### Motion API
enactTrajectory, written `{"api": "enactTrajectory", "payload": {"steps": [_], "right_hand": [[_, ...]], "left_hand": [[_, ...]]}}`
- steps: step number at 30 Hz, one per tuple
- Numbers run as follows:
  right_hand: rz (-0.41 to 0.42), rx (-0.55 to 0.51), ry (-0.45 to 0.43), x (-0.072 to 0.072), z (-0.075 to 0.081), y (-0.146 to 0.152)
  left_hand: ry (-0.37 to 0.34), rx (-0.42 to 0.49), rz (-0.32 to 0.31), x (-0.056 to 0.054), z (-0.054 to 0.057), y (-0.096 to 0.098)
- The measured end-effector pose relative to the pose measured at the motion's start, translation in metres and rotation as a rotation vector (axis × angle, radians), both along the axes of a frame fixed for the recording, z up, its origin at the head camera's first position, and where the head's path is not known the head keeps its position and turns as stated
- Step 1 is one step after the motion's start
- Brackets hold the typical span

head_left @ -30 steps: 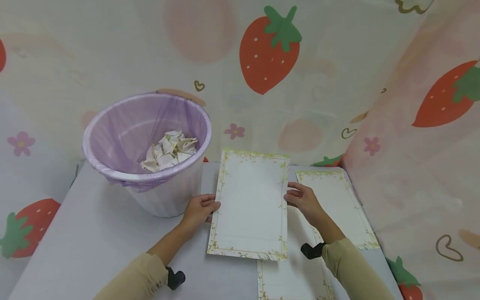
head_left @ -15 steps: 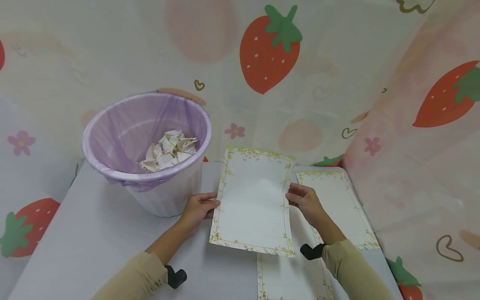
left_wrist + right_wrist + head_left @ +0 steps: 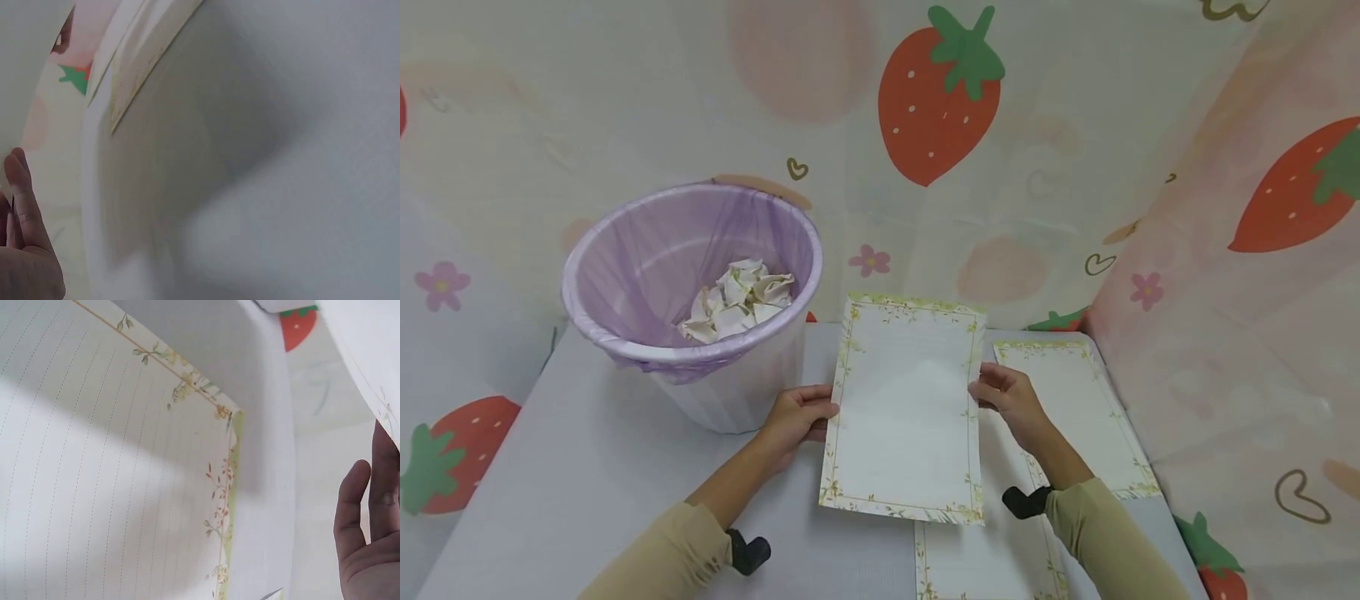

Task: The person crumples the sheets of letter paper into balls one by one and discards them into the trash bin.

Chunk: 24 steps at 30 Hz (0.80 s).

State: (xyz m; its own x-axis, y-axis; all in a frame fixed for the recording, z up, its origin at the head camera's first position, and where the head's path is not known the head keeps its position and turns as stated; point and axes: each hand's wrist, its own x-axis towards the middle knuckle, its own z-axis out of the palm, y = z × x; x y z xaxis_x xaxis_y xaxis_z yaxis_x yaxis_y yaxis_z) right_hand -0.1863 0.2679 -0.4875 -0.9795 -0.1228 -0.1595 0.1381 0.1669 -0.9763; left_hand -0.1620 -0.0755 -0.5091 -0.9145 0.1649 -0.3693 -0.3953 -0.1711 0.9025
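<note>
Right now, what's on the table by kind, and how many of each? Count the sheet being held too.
Sheets of bordered writing paper: 3, namely one held up by both hands, one flat at the right, one partly visible at the near edge
Bins with purple liner: 1
Heaps of crumpled paper in the bin: 1
Total: 5

Staged home-style tabletop set, strawberry-print cloth backdrop (image 3: 940, 92) draped behind and beside grey table (image 3: 595, 467), lined wastebasket (image 3: 700, 308)
</note>
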Motion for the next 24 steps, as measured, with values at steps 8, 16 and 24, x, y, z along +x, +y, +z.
{"api": "enactTrajectory", "payload": {"steps": [8,16,24], "right_hand": [[0.041,0.005,-0.003,-0.003,0.009,0.003],[0.099,-0.054,-0.013,-0.001,0.015,0.002],[0.095,-0.084,0.050,0.001,0.009,-0.001]], "left_hand": [[0.027,-0.081,-0.061,0.000,-0.003,0.000],[0.009,-0.096,-0.062,-0.001,-0.004,-0.002],[-0.030,-0.030,-0.029,-0.001,-0.003,-0.005]]}}
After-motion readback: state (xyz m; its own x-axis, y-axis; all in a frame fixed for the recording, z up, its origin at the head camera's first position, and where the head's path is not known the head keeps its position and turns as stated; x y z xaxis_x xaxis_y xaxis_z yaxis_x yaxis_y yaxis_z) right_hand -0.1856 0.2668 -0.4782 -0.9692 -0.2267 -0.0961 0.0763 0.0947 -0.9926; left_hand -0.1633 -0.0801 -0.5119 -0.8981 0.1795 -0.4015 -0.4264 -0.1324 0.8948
